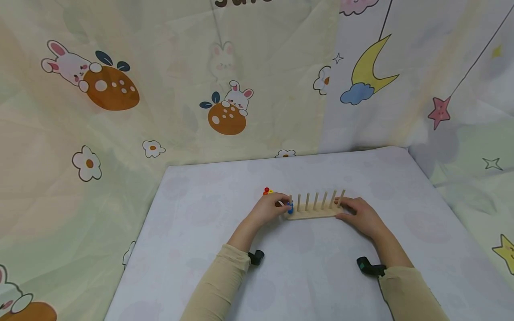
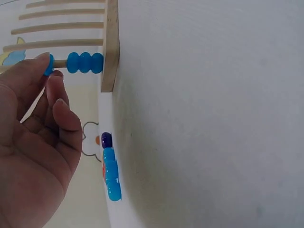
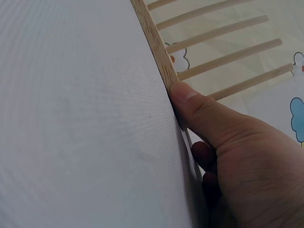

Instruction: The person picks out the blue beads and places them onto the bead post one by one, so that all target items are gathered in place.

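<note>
A wooden peg rack with several upright dowels stands mid-table. My left hand is at its left end and pinches a blue bead on the leftmost dowel, above three blue beads stacked against the base. In the left wrist view the hand fills the lower left. My right hand grips the rack's right end. Its thumb presses the base's near edge, with fingers curled behind, under bare dowels.
A small pile of loose coloured beads lies on the table just behind my left hand, seen as blue, red and purple beads in the left wrist view. Patterned cloth walls close in the table at the back and sides.
</note>
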Demonstrator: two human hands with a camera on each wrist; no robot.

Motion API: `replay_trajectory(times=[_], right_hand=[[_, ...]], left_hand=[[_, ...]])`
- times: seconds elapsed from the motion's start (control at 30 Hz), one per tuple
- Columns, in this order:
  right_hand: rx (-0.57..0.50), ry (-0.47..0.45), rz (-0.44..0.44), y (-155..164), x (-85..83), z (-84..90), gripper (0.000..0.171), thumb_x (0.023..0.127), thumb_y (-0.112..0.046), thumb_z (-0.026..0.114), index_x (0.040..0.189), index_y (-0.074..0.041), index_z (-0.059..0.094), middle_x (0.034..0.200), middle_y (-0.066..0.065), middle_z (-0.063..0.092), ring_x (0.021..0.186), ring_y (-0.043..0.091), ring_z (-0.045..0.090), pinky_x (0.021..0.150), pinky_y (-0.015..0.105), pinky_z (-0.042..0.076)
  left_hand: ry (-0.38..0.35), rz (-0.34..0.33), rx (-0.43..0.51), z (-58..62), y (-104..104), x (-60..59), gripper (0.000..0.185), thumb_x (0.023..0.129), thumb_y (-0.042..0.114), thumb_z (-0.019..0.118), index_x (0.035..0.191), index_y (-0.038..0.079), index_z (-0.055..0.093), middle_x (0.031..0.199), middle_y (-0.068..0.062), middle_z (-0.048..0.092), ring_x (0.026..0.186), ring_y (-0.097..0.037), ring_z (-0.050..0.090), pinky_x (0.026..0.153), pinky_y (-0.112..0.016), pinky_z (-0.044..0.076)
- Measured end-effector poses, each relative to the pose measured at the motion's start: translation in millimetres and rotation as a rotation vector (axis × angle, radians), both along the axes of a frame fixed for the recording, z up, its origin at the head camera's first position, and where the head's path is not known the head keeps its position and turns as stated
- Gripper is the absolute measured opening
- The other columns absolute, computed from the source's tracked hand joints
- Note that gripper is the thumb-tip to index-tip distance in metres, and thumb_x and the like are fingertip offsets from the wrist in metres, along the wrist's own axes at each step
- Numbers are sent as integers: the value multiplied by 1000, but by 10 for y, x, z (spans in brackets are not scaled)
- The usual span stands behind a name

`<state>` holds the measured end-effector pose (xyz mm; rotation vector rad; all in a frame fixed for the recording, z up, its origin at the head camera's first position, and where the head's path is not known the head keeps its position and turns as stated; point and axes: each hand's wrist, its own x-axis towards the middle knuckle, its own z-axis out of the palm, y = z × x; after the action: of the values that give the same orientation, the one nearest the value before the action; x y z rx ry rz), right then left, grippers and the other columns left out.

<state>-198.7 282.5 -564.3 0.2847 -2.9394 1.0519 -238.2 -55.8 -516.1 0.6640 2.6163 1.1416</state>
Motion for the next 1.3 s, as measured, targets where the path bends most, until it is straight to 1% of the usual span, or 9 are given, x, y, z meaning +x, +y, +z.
replay_trajectory(times=[0.2,0.37,0.67,0.8,0.97,1.1,1.3], right_hand=[[-2,-1,1,-3,0,1,52,87,-44,73,133,-21,61,126,12,61,119,33,52,102,60,38],[1,0,0,-2,1,-3,52,87,-44,73,132,-21,61,126,12,61,120,34,52,102,60,38],[3,8,6,-2,2,-2,51,87,-43,73,132,-20,62,126,12,61,119,34,52,102,60,38],[-3,4,3,0,-5,-3,52,87,-45,73,132,-20,62,127,13,61,120,34,51,102,60,38],[-3,6,7,-4,-9,0,53,87,-46,73,132,-20,62,128,12,61,120,34,51,102,60,38],[0,10,9,-9,-7,2,52,87,-46,72,132,-21,62,127,12,62,119,33,52,101,59,38],[11,11,8,-5,-10,-1,54,87,-48,71,132,-20,62,126,12,61,118,33,52,101,58,39]], left_hand=[[3,-4,1,-19,9,0,16,93,29,70,106,21,70,94,7,65,82,-7,58,67,-21,48],[-19,-8,-5,-28,5,14,17,93,31,70,107,21,69,92,8,63,82,-7,58,67,-21,48],[-29,-16,-16,-49,-34,42,25,94,31,69,117,21,69,90,8,64,82,-7,58,68,-22,48],[-35,-13,-23,-48,-75,52,29,94,33,68,122,24,67,91,9,64,83,-7,59,69,-21,49],[-16,17,-29,-50,-185,57,29,94,34,68,121,26,68,90,9,64,82,-7,59,68,-23,49],[-13,60,-36,-71,-319,36,28,93,33,69,120,24,69,90,9,64,83,-9,58,70,-24,48],[-65,155,-39,-92,-547,4,29,93,33,70,119,22,69,95,7,64,88,-13,58,73,-28,49]])
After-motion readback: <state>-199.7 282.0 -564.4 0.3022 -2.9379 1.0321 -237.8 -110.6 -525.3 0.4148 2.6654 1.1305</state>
